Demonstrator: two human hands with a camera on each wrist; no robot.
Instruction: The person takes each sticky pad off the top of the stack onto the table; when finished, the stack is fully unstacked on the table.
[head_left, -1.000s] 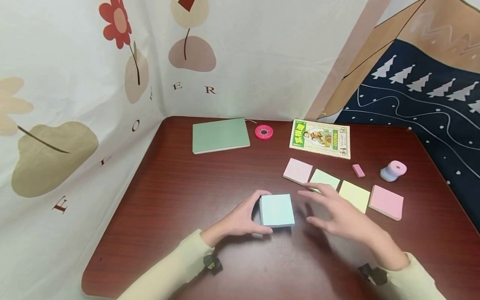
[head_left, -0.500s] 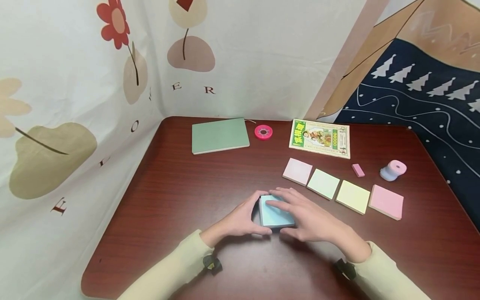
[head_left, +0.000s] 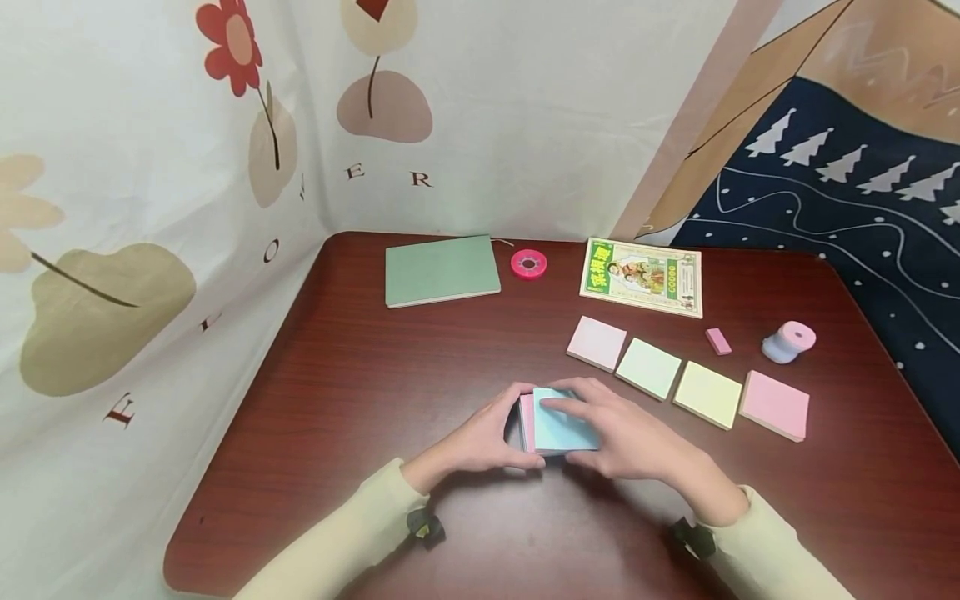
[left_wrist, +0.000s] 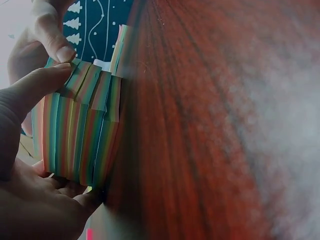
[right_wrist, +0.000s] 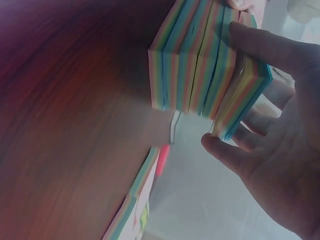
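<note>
In the head view a stack of sticky note pads stands on the table, a pink pad (head_left: 527, 423) showing at its left under a light blue sticky note pad (head_left: 555, 433). My left hand (head_left: 480, 437) grips the stack from the left, thumb at the near side. The layered coloured edges of the stack (left_wrist: 75, 130) fill its wrist view. My right hand (head_left: 637, 437) holds the blue pad between thumb and fingers. That pad sits shifted right of the stack; in the right wrist view the pad (right_wrist: 245, 95) tilts away from the stack (right_wrist: 190, 65).
Right of the hands lie light pink (head_left: 597, 342), pale green (head_left: 649, 367), yellow (head_left: 707, 394) and pink (head_left: 775, 405) pads in a row. Behind are a green notebook (head_left: 442, 272), pink tape roll (head_left: 528, 264), illustrated booklet (head_left: 642, 277), pink eraser (head_left: 717, 341) and small pink-topped roll (head_left: 789, 342).
My right hand came left from beside the stack and took hold of the blue pad. The pad has since slid right, exposing the pink one. The left hand stays put.
</note>
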